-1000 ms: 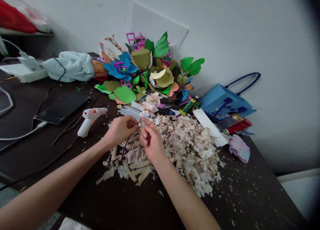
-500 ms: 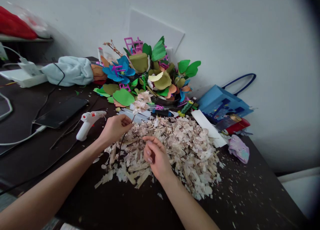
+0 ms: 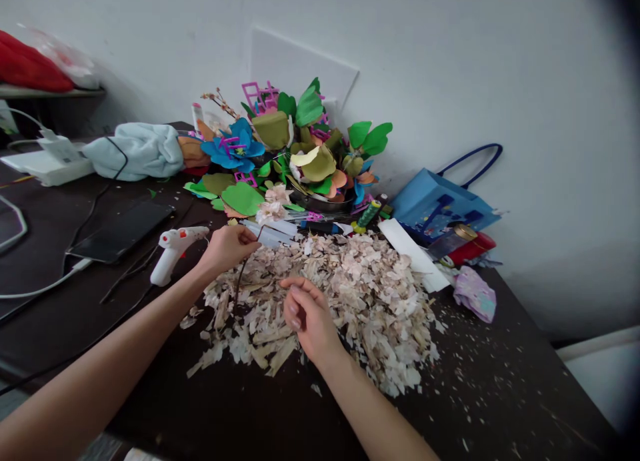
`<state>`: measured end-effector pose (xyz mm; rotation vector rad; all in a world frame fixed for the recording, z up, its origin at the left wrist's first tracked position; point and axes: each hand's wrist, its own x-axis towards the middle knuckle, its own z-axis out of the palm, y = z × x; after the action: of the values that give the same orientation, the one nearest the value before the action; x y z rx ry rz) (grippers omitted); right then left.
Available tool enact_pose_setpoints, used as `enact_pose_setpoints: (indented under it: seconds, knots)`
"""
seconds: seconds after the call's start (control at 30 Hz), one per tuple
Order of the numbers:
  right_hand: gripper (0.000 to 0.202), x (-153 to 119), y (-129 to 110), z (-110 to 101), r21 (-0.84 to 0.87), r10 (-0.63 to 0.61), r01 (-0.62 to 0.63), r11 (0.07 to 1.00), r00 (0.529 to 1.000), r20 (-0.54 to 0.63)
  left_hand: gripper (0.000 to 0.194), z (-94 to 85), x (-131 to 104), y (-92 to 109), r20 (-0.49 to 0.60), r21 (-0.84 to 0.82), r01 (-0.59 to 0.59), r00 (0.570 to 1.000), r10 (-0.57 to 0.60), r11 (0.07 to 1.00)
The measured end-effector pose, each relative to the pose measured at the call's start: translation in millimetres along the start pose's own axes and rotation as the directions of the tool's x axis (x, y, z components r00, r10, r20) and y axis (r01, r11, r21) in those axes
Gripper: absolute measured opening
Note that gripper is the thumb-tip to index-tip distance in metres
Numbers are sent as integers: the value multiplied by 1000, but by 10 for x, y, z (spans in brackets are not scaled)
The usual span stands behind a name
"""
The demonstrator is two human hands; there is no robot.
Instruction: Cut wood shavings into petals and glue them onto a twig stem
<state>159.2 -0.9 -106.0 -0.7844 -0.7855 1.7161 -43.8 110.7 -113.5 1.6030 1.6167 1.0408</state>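
Observation:
My left hand (image 3: 231, 249) pinches a thin dark twig (image 3: 241, 277) between thumb and fingertips. The twig's lower end hangs over the heap, and a pale pink flower (image 3: 271, 212) shows at its upper end. My right hand (image 3: 310, 317) hovers over the near part of the heap, thumb and fingers curled together; whatever they hold, if anything, is too small to make out. Below both hands spreads a heap of pale pinkish and beige petal-like scraps (image 3: 370, 281). Left of my left hand, a white glue gun (image 3: 170, 257) rests on the dark table (image 3: 225, 414).
Behind the heap stand colourful cut-out flowers and leaves (image 3: 310, 154). A black phone (image 3: 123, 233) with cables lies left. To the right are a white strip (image 3: 414, 255), a blue bag (image 3: 440, 204), a purple cloth (image 3: 475, 294) and thread spools (image 3: 369, 213).
The view has shifted slightly. My left hand keeps its pinch on the twig, and my right hand stays curled over the heap with little visible movement.

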Motion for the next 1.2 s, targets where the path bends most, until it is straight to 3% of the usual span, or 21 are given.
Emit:
enact_pose_setpoints:
  seconds: [0.53,1.2]
  knots:
    - [16,-17,-22,-22,7,-5,5,1000,1000,8,17,64,245,-3,76,92,56,995,-63,994]
    - [13,-12,-41,-25,-3,-10,10,1000,1000,-3,20,117,296,5,88,47,85,992,-89,995]
